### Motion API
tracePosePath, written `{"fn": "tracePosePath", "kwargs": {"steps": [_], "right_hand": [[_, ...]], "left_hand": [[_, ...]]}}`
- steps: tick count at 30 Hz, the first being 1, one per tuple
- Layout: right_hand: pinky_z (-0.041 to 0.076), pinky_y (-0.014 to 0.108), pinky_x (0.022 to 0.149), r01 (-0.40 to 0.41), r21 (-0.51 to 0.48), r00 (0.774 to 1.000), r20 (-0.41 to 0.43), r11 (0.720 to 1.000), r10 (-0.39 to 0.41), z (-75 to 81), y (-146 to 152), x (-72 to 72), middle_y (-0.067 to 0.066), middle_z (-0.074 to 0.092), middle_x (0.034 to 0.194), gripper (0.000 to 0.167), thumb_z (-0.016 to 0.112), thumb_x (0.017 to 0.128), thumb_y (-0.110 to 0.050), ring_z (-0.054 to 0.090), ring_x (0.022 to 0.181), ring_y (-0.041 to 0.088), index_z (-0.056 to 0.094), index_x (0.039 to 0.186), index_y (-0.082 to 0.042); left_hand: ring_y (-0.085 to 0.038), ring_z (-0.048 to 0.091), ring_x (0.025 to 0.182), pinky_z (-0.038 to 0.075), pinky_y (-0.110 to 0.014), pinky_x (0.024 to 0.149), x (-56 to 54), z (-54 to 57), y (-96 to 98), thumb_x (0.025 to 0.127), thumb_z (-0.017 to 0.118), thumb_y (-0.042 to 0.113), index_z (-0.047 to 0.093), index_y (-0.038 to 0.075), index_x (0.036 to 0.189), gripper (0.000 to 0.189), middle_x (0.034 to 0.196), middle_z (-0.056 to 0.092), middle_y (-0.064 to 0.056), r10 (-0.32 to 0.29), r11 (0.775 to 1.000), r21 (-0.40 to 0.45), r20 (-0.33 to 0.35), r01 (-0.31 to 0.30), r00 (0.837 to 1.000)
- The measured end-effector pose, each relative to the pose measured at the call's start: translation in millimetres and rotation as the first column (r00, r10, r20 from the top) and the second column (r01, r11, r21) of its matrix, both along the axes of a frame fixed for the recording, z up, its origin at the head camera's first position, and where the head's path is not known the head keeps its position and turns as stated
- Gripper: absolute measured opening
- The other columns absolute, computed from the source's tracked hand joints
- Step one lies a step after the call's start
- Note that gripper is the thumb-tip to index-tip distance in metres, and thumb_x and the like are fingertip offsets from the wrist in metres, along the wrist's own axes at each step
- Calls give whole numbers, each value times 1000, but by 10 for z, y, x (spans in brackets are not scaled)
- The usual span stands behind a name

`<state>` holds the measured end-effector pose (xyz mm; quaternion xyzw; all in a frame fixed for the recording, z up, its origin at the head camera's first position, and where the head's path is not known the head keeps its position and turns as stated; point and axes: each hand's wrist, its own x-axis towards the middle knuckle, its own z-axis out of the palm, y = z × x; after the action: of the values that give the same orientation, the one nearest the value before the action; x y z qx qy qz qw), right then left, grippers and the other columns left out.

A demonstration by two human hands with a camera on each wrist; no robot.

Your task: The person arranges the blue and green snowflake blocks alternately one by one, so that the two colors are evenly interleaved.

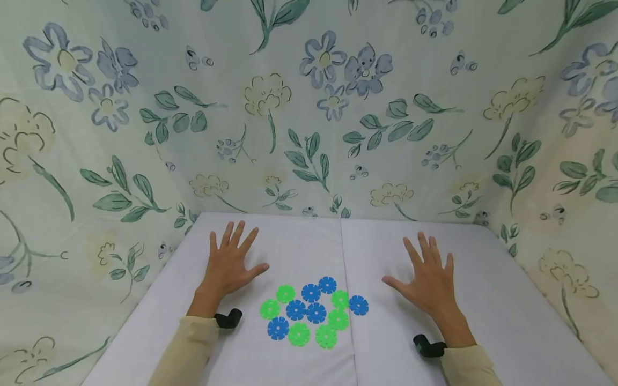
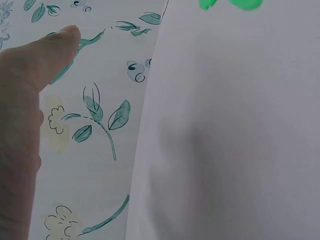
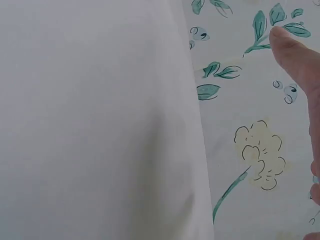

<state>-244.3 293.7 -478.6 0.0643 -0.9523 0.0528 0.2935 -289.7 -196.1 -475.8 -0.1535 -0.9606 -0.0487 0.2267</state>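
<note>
Several flat notched discs, some blue and some green, lie in a loose cluster on the white tabletop. To the left of them, my left hand is spread with straight fingers and holds nothing. My right hand is spread the same way on the right side, apart from the discs, its palm free of anything. The left wrist view catches the left thumb and the edges of green discs at the top. In the right wrist view the right thumb shows at the right edge.
A floral curtain stands behind the table and along both sides. A seam runs front to back through the white cover. Each wrist carries a small black camera, the left one and the right one.
</note>
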Motion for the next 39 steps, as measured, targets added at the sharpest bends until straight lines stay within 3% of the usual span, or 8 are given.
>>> {"fn": "tracePosePath", "kwargs": {"steps": [8,18,24,29,32,36,39], "right_hand": [[37,70,103,-147,-109,982,-131,983,133,80,-156,-102,18,52,146,88,83,68,-57,49,133,41,58,139,-11],[45,61,99,-175,-218,983,-96,960,158,162,-446,-115,13,58,137,75,85,72,-50,55,126,34,63,133,-13],[48,57,97,-227,-287,973,-22,931,230,124,-600,-74,9,61,131,66,85,75,-46,58,123,31,65,130,-15],[52,52,96,-247,-366,948,98,897,301,41,-675,-9,4,62,129,59,84,79,-43,59,121,26,65,130,-19],[54,47,90,-234,-380,935,165,895,315,-23,-720,35,0,63,125,56,82,81,-44,62,112,22,66,129,-22],[53,39,81,-228,-415,906,241,881,348,-92,-782,76,-4,66,119,54,82,81,-44,61,100,17,67,128,-23],[51,36,80,-230,-462,873,290,856,391,-137,-818,90,-3,67,115,54,83,80,-40,59,98,15,67,129,-22]], "left_hand": [[-38,24,153,20,-72,113,-34,33,130,83,56,76,31,31,158,91,163,33,-9,-115,991,72,-10,115,993],[-34,38,146,29,-66,113,-7,42,225,83,65,66,39,30,155,84,156,46,-7,-206,965,169,0,203,979],[-31,43,143,35,-66,108,-8,20,405,82,72,60,42,32,153,82,152,50,-5,-269,939,222,4,261,963],[-30,40,144,35,-67,107,-1,10,585,81,74,56,46,34,150,78,154,47,-3,-333,912,272,53,307,941],[-28,41,143,36,-65,107,-2,-9,677,82,73,57,50,33,147,72,152,48,-1,-357,902,295,97,315,929],[-21,49,128,43,-56,101,-2,-37,783,84,73,56,57,33,142,65,138,57,0,-398,879,351,163,324,903],[-20,52,117,46,-49,96,10,-41,859,84,74,54,60,33,139,61,127,60,-4,-442,853,404,222,330,869]]}}
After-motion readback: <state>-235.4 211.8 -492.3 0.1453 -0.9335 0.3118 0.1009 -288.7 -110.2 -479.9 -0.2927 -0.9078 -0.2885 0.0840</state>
